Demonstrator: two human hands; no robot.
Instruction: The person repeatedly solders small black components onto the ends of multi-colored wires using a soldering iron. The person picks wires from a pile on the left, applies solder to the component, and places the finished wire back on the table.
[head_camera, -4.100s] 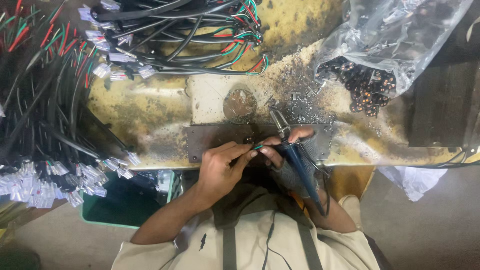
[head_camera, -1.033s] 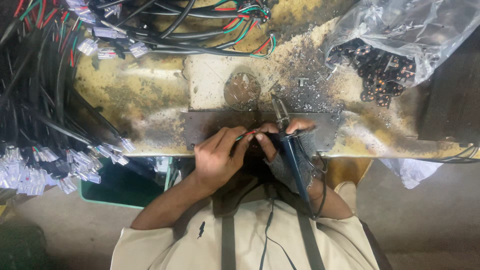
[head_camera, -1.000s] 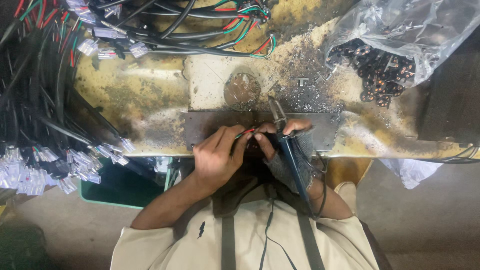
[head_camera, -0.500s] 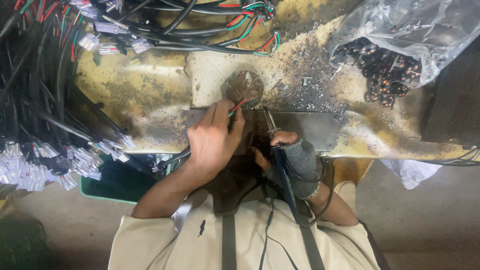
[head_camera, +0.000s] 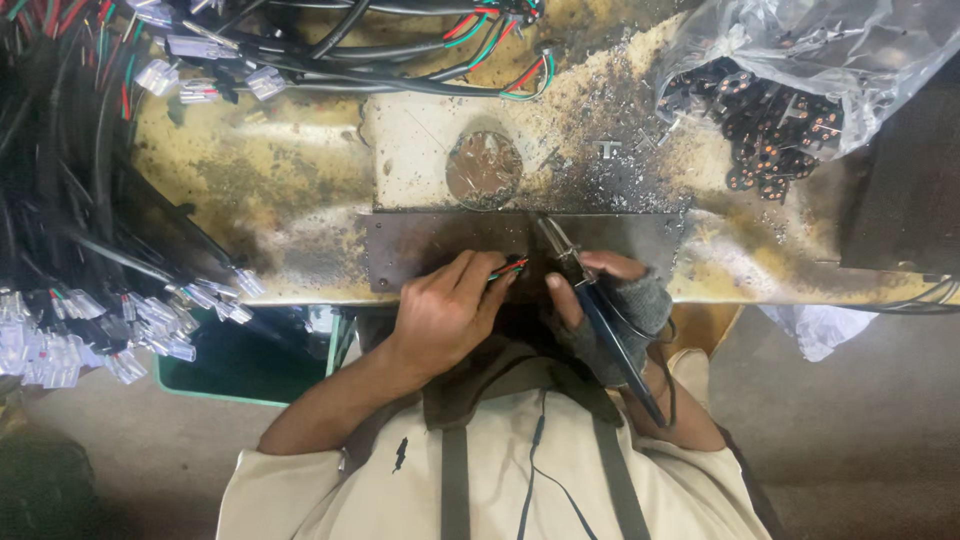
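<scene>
My left hand (head_camera: 445, 312) pinches thin red and green wires (head_camera: 508, 268) at the near edge of a dark metal plate (head_camera: 420, 248). My right hand (head_camera: 612, 300), in a grey fingerless glove, grips a blue-handled soldering iron (head_camera: 600, 320) whose metal tip (head_camera: 552, 236) rests on the plate just right of the wire ends. A round brown pad (head_camera: 483, 169) lies on the bench beyond the plate. The two hands are almost touching.
Black cable bundles with white connectors (head_camera: 95, 320) hang at the left, and more wired cables (head_camera: 330, 50) lie along the far edge. A clear plastic bag of small black parts (head_camera: 790, 100) sits at the far right. A green bin (head_camera: 240, 355) stands below the stained bench (head_camera: 260, 170).
My left hand reached out to the round pad with the wires, then pulled back to the near edge of the plate. The right hand brought the iron's tip back onto the plate.
</scene>
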